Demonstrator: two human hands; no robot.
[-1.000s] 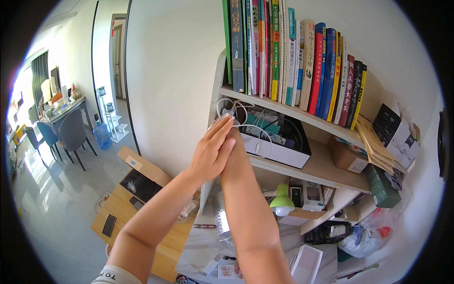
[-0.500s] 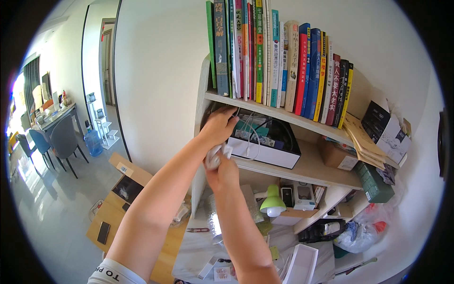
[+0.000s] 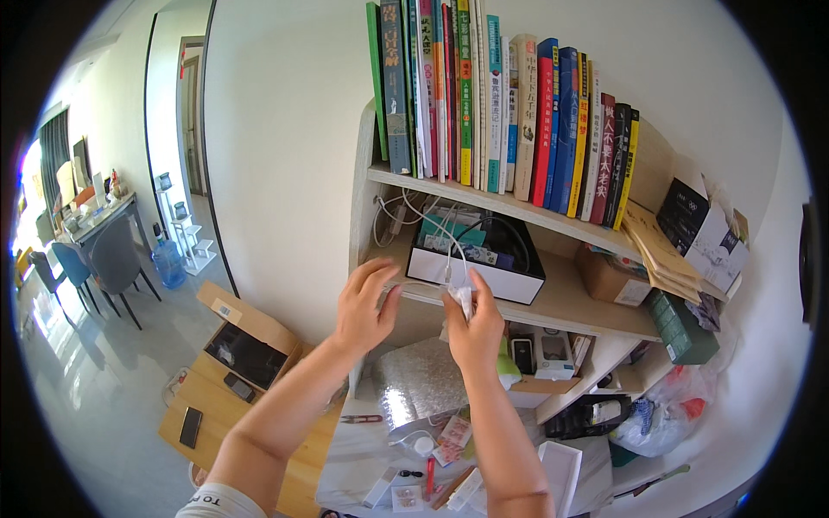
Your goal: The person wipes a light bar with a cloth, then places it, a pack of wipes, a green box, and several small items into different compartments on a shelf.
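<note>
My left hand is raised in front of the middle shelf's left end. Its fingers are bent but apart, a little blurred, and nothing shows in them. To its right, my right hand pinches a crumpled white tissue-like wad, partly covered by the fingers. Just behind that wad stands a white-fronted open box with cables and small packets in it. A white cable loops at the shelf's left end, and another strand drapes over the box.
Upright books fill the top shelf. A brown carton stands right of the box. Below are a marbled desk with a silvery bubble-wrap sheet, a red pen and a white tray. At left, a wooden table holds an opened carton.
My left hand has come out of the shelf's left corner, down and to the left, uncovering white cables there. My right hand has moved right with the white wad.
</note>
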